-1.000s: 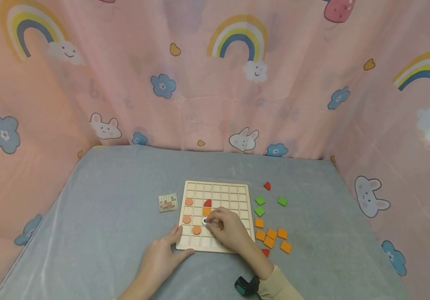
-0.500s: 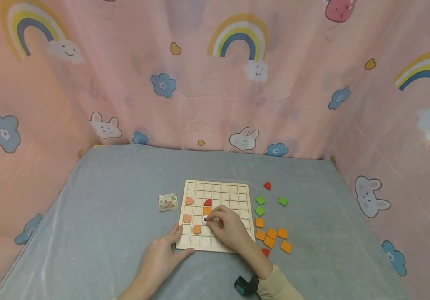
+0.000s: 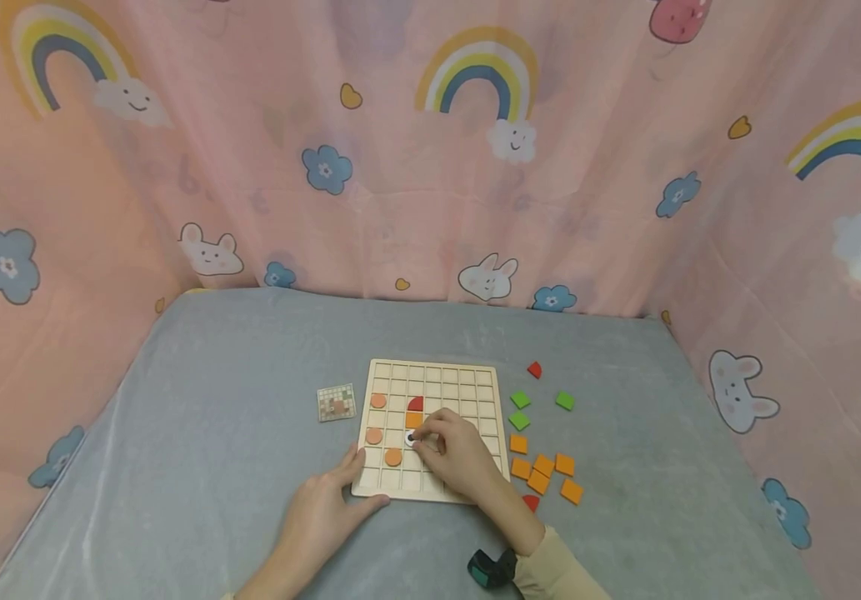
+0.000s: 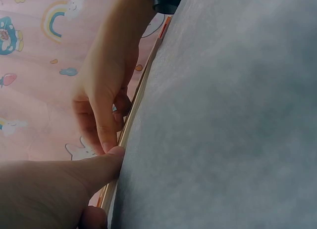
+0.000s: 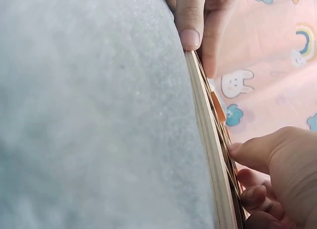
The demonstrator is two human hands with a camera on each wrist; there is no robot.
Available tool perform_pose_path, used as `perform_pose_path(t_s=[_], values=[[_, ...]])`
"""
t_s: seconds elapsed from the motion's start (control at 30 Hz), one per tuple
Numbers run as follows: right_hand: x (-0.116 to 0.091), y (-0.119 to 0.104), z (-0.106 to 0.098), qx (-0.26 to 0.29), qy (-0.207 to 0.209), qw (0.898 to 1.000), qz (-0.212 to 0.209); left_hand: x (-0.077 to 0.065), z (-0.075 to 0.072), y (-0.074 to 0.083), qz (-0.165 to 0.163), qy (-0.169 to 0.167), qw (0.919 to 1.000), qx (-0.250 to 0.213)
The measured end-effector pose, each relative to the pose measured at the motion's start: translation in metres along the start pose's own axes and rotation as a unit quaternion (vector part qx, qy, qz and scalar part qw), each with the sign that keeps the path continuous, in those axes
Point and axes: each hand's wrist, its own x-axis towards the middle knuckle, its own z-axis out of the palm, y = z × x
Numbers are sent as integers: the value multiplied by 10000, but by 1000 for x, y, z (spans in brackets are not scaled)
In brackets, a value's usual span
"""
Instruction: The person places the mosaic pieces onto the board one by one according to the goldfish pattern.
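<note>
A pale wooden grid board (image 3: 460,387) lies on the grey cloth. My left hand (image 3: 317,510) holds its near left corner, thumb along the front edge and fingers at the left side. With thumb and fingertips, my right hand (image 3: 456,457) pinches a white round piece with a black dot (image 3: 409,439), low over a cell. Just above that cell sit an orange square (image 3: 414,420) and a red quarter-circle (image 3: 416,404). Orange discs (image 3: 393,457) occupy cells on the left. In the right wrist view, my right thumb (image 5: 240,149) is right at the board's surface.
Right of the board lie several loose orange squares (image 3: 543,464), green tiles (image 3: 520,400) and red quarter-circles (image 3: 534,369). A small patterned card (image 3: 336,403) is to the left. A pink printed curtain (image 3: 430,208) encloses the table's back and sides.
Both hands stay in place on the board and the white round piece. The whole head view has shifted very slightly.
</note>
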Motion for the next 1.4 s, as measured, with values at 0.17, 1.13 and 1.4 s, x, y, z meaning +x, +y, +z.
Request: perform_pose_path(t_s=[0.17,1.13,1.4], values=[[-1,-2,-4,59,15,10000,22,0,0,1,-30,-32,10000,1],[-84,68,-106,-15,1168,9916,552,-1,2,1,-35,52,10000,-42],[-116,71,-108,372,707,9917,1006,0,2,0,-55,39,10000,-31]])
